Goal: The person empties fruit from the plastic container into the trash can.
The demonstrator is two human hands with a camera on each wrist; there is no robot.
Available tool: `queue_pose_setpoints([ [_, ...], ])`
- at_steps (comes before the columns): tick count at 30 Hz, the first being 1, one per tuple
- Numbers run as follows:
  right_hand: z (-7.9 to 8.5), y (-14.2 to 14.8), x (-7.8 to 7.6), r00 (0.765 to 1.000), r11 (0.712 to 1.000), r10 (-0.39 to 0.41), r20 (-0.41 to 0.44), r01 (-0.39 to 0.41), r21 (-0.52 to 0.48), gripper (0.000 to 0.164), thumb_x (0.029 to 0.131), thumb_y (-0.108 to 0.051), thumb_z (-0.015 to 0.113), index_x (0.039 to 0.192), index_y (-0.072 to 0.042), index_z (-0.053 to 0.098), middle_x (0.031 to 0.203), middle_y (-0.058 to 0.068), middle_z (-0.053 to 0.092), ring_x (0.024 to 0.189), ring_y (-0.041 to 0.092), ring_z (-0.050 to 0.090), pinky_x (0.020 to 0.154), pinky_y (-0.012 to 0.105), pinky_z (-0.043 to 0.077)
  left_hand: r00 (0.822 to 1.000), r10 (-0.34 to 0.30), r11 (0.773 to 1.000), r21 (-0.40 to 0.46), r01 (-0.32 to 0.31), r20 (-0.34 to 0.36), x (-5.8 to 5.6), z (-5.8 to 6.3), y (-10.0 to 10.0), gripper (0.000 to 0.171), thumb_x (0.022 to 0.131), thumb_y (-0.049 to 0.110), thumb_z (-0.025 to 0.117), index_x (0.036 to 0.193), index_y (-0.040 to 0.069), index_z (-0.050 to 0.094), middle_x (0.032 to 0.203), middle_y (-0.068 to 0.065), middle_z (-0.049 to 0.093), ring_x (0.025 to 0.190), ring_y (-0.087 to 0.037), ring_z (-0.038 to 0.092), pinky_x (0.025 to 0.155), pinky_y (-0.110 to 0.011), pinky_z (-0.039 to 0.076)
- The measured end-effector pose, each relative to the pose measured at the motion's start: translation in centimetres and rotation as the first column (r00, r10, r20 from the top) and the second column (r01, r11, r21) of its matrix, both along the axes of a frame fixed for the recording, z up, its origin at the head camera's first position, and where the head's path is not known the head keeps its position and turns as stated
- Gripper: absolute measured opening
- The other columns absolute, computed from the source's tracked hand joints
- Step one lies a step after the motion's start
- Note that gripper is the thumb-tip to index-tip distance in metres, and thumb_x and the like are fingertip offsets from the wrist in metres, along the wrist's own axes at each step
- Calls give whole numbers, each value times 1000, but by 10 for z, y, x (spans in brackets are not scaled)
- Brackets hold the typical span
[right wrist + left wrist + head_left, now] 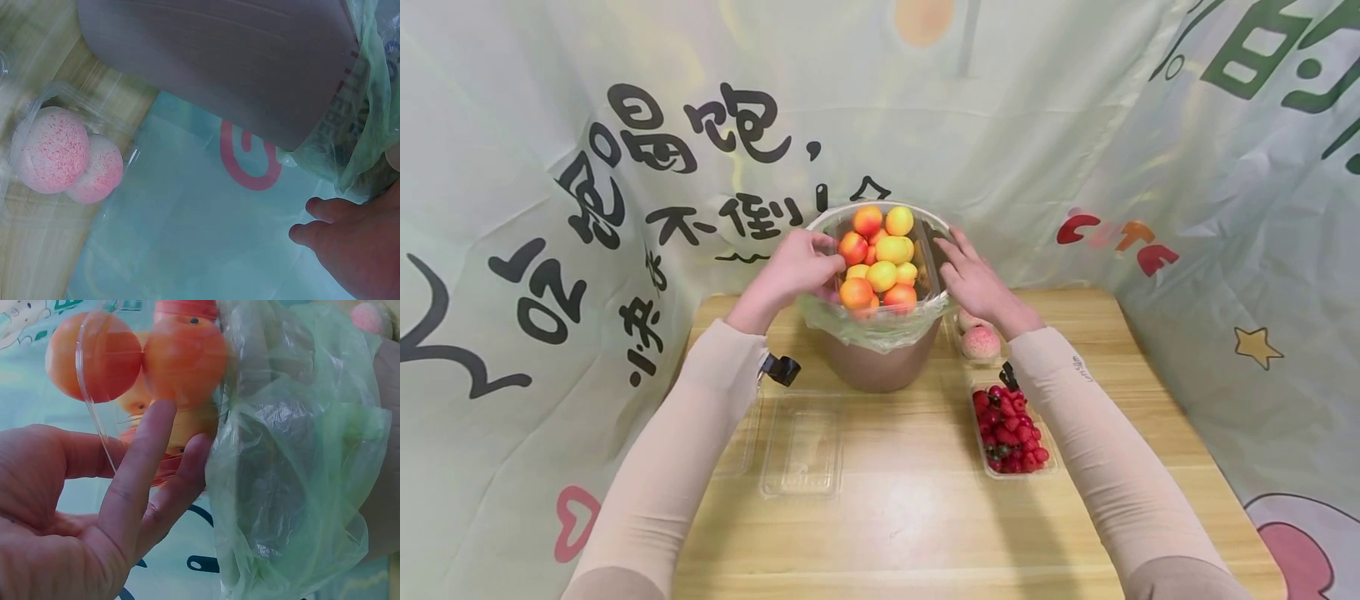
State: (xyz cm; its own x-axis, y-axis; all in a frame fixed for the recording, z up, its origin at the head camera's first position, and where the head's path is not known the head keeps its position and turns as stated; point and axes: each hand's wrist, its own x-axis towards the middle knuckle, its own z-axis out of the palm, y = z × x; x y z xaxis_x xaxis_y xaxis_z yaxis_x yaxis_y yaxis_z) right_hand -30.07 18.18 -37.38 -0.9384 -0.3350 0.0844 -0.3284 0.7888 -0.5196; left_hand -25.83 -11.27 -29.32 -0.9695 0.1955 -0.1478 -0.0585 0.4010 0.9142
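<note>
Nearest you, left of centre on the wooden table point(895, 517): a see-through container point(805, 454), looks empty, with a second one point(745, 446) partly under your left sleeve; probably set left so they don't mix with full ones. To the right, red berries point(1011, 433) in their own tub point(1021, 475), likely sided so they don't roll about. Behind that, two pink-speckled fruits point(51, 150), boxed, just beside the bin point(880, 371), which stands upright mid-table, central to both your arms. Green liner point(294, 462) is folded out over its rim, presumably so it doesn't slip inside. The fruit tray point(92, 419) sits at the bin mouth, its upper part above the rim, heaped with orange and yellow fruit point(882, 276); can't tell what bears its base. Your left hand point(797, 267) pinches the tray's left side, thumb opposed to fingers; reads as steadying, since a heap like that could shed pieces. Your right hand point(977, 283) is at the bin's right rim, fingers straightish and a little apart; can't tell whether they touch tray or liner. Lettered cloth point(1015, 158) hangs behind everything.
</note>
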Motion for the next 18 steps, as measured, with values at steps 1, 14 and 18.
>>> queue_pose_setpoints([
  [1, 0, 0, 0, 1000, 1000, -1, 0, 1, 1, 65, 108, -37, 19, 169, -15, 23, 180, 9, 0, 164, 39, 12, 130, 67, 13, 1000, 4, 1000, 9, -4, -1, -2, 0, 0, 43, 97, 3, 56, 139, -9, 57, 78, -10, 69, 54, -14, 71, 62, -29, 64],
  [14, 1, 0, 1, 1000, 1000, -5, -6, 5, -7, 66, 108, -38, 21, 168, -13, 25, 179, 10, 2, 164, 39, 13, 130, 65, 14, 997, 73, 996, 57, -71, -39, -23, -2, 2, 37, 97, 1, 54, 133, -7, 59, 61, -4, 59, 50, -16, 69, 58, -29, 63],
  [18, 1, 0, 1, 1000, 1000, -6, -7, 6, -6, 66, 107, -37, 21, 168, -12, 26, 179, 11, 2, 163, 40, 14, 130, 65, 15, 992, 112, 992, 71, -108, -59, -32, -4, 3, 45, 97, 1, 55, 142, -4, 55, 62, -3, 59, 51, -15, 68, 60, -33, 64],
])
